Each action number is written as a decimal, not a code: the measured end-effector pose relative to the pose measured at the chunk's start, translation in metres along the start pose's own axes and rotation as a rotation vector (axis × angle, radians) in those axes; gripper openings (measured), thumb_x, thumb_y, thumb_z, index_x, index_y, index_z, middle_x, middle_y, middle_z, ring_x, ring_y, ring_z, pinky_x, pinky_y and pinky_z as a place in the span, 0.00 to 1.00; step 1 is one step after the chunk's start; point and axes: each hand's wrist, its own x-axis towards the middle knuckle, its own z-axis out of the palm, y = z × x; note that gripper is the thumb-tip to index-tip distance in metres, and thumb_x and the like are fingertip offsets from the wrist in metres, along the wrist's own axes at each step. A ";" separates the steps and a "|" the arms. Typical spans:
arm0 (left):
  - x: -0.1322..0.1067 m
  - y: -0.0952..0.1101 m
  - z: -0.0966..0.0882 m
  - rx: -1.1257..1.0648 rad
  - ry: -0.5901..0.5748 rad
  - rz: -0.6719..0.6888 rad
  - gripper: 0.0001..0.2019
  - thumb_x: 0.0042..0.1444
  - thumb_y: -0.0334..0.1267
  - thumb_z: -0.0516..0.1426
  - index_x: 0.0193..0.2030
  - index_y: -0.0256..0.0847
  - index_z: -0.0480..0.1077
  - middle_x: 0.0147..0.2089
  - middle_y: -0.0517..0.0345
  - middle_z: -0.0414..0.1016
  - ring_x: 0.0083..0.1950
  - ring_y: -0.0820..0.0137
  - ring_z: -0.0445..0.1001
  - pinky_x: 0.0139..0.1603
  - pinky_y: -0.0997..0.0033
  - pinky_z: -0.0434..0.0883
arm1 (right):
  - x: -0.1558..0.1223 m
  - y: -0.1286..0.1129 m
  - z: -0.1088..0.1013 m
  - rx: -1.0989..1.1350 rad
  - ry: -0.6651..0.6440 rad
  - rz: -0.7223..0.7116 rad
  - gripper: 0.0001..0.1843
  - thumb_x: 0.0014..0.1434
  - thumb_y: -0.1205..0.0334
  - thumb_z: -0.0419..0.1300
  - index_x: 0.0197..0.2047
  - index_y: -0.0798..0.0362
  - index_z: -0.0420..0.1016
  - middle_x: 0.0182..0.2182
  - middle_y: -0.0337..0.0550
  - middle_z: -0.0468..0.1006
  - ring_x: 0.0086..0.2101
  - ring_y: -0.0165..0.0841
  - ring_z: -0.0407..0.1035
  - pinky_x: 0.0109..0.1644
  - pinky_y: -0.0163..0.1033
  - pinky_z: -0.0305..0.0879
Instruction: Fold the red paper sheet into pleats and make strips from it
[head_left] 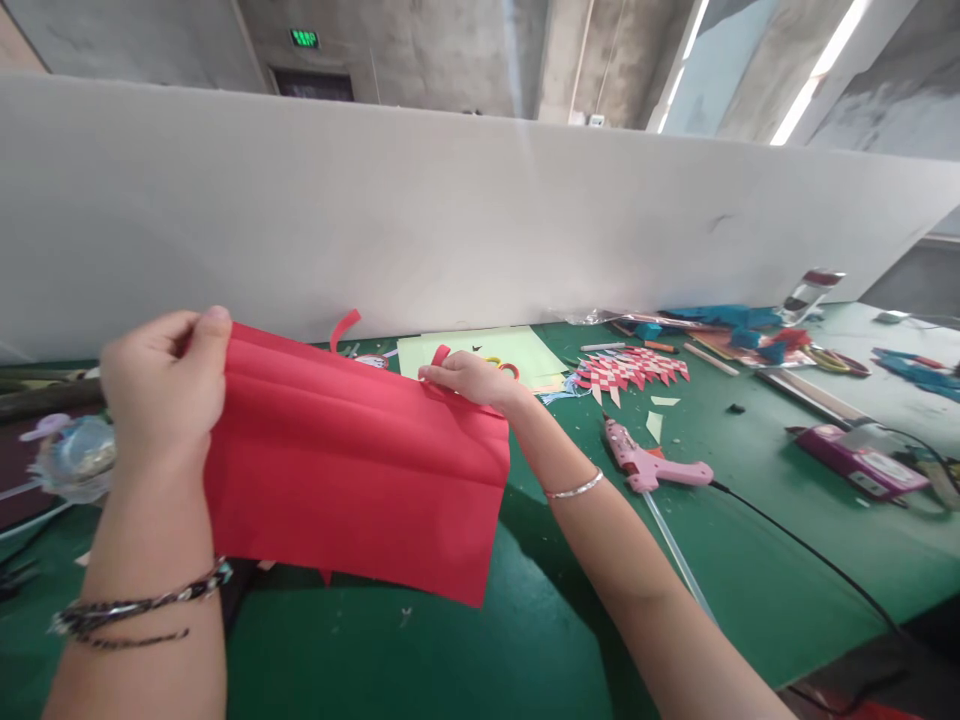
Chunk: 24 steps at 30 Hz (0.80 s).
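Red paper (352,480) — upper edge between fingers — left hand (165,385), right hand (474,382).

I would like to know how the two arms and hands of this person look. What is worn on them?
The left hand and the right hand have no gloves, and no sleeves cover the visible forearms. The left wears a dark braided cord bracelet with lighter flecks; the right, a thin, shiny silver-coloured bracelet.

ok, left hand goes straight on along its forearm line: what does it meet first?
Likely the white partition, directly above the left hand in the picture; depth is unclear from this single view.
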 end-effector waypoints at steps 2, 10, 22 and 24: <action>0.001 -0.003 -0.001 -0.009 0.012 -0.012 0.15 0.52 0.44 0.52 0.22 0.36 0.63 0.20 0.67 0.46 0.22 0.80 0.49 0.24 0.78 0.48 | -0.003 -0.002 -0.001 0.042 0.031 -0.006 0.25 0.59 0.46 0.47 0.19 0.53 0.46 0.17 0.31 0.48 0.18 0.21 0.44 0.23 0.33 0.43; 0.000 -0.002 -0.001 -0.009 -0.007 0.000 0.16 0.52 0.45 0.53 0.20 0.37 0.60 0.21 0.67 0.44 0.23 0.80 0.48 0.24 0.77 0.47 | -0.014 -0.018 0.003 -0.121 -0.047 -0.022 0.29 0.55 0.42 0.52 0.19 0.52 0.43 0.17 0.31 0.45 0.18 0.21 0.43 0.22 0.33 0.39; 0.004 -0.008 -0.004 0.008 0.006 -0.006 0.15 0.52 0.44 0.53 0.20 0.36 0.61 0.20 0.67 0.44 0.22 0.81 0.48 0.22 0.77 0.47 | -0.012 -0.011 -0.003 -0.020 -0.106 -0.094 0.26 0.59 0.42 0.47 0.19 0.54 0.54 0.17 0.32 0.50 0.19 0.22 0.46 0.22 0.32 0.43; 0.004 -0.008 -0.004 0.013 -0.002 -0.013 0.15 0.52 0.43 0.53 0.20 0.36 0.61 0.19 0.67 0.44 0.21 0.81 0.48 0.22 0.77 0.47 | -0.012 -0.010 -0.004 0.017 -0.124 -0.096 0.26 0.58 0.42 0.47 0.20 0.54 0.57 0.18 0.32 0.52 0.19 0.22 0.47 0.22 0.32 0.45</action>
